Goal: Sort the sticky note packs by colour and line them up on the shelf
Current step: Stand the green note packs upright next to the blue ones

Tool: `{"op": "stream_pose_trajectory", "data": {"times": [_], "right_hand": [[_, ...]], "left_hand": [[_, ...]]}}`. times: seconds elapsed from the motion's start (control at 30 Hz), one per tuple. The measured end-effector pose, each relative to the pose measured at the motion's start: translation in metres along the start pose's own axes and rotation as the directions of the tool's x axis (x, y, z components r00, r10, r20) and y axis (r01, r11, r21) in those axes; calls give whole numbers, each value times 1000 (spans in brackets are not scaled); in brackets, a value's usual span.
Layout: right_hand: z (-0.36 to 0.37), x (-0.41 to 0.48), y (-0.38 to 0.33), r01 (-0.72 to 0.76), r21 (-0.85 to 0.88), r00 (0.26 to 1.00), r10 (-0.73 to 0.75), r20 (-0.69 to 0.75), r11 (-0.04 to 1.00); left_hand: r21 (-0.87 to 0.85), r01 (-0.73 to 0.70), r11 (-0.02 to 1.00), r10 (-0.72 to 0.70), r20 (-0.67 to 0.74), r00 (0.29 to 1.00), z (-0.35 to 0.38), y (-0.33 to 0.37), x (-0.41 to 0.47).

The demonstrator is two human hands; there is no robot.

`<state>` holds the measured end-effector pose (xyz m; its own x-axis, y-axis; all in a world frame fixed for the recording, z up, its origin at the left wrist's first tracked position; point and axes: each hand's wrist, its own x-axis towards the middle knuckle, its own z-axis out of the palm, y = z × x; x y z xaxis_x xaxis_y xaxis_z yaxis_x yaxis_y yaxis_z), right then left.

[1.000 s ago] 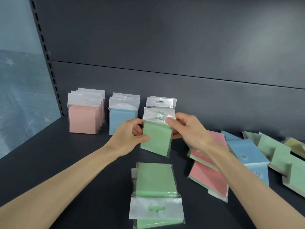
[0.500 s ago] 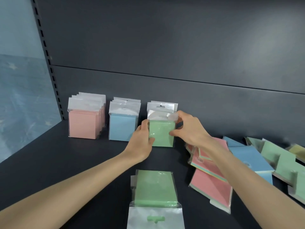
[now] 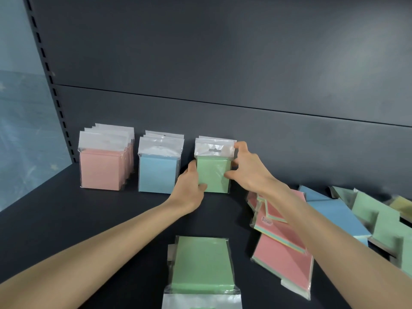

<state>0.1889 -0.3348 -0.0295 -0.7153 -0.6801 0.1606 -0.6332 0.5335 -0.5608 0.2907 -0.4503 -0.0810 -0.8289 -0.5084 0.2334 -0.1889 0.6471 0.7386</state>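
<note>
Plastic wrap of a flat green pack (image 3: 202, 264) runs off the bottom of the view at the shelf's (image 3: 66, 219) front edge, its header cut off. To the right, loose pink packs (image 3: 285, 257), blue packs (image 3: 334, 210) and green ones (image 3: 379, 215) overlap in a heap; a yellowish one at the far right is blurred. Further back, both hands hold an upright green pack (image 3: 214, 175): left hand (image 3: 189, 190) pinching its lower left side, right hand (image 3: 247, 170) gripping its right side and header. Another green pack behind it is mostly hidden. Pink row (image 3: 102, 168) and blue row (image 3: 159, 170) stand to its left along the shelf's back edge.
</note>
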Motion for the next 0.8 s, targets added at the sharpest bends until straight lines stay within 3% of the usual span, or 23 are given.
{"op": "stream_pose_trajectory", "data": {"times": [0.47, 0.8], "right_hand": [[-3, 3, 1, -32, -82, 997, 38, 66, 996], [-16, -11, -8, -41, -178, 998, 48, 32, 983]], "left_hand": [[89, -28, 996, 24, 46, 999, -7, 3, 2], [166, 12, 986, -27, 90, 996, -21, 13, -6]]}}
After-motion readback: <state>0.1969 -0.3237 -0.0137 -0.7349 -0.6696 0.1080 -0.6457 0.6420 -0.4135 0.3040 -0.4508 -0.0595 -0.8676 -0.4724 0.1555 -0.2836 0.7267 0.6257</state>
